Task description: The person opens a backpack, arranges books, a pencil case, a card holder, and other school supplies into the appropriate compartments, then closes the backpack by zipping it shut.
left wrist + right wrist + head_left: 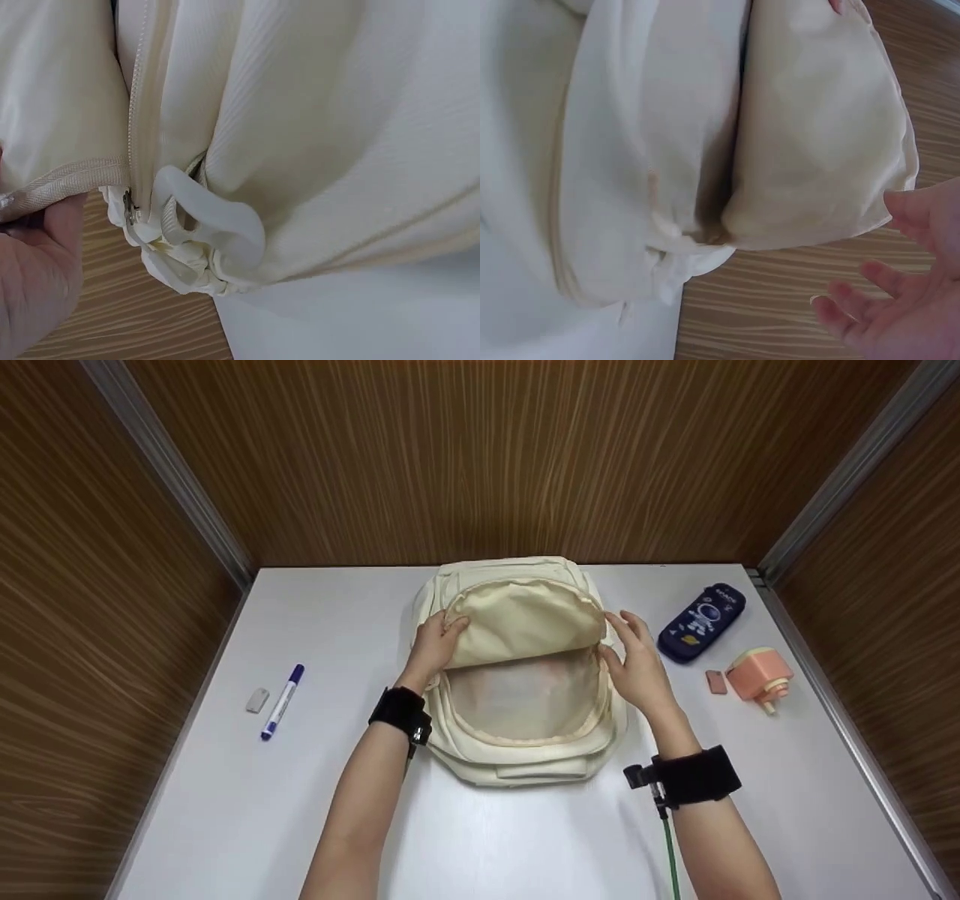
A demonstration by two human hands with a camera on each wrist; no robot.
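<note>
A cream backpack (551,751) lies on the table, its front flap (525,622) unzipped and folded up toward the back wall. Below the flap, the pale lining of the compartment shows. My left hand (435,649) pinches the flap's left edge, thumb on the inner side. In the left wrist view, a zipper (133,127) and a pale looped strap (214,214) lie beside that hand (37,281). At the flap's right edge is my right hand (641,667), fingers spread. One fingertip meets the flap's rim in the right wrist view, the other fingers (855,304) apart from the fabric.
Right of the backpack lie a dark blue pencil case (703,622), a small reddish block (715,682) and a pink sharpener-like device (759,673). A blue-capped marker (283,702) and a small grey block (257,700) lie on the left. Wood-grain panels (510,465) enclose the table.
</note>
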